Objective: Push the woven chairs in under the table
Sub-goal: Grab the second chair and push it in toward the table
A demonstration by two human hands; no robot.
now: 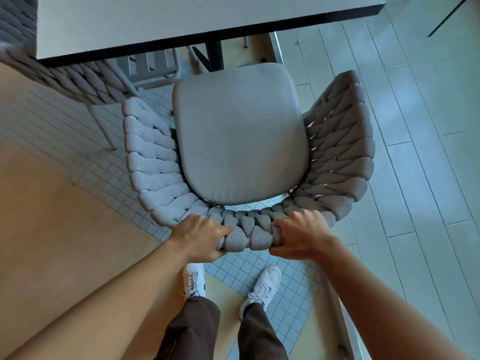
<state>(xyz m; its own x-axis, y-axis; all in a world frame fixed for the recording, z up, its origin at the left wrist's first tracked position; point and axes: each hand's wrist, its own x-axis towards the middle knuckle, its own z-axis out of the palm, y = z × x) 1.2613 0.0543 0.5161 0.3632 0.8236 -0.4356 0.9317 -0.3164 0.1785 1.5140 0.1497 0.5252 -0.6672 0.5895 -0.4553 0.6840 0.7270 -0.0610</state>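
Note:
A grey woven chair (340,152) with a smooth grey seat cushion (239,133) stands in front of me, facing a pale table (166,22) with a dark edge. Only the front of the cushion reaches the table's edge. My left hand (200,236) grips the top of the woven backrest on its left side. My right hand (298,236) grips the same backrest rim a little to the right. A second woven chair (78,81) sits at the left, partly under the table.
A dark table leg (214,54) stands just beyond the cushion. The floor is small tiles, pale planks at the right and a wooden area at the left. My two white shoes (262,287) are right behind the chair.

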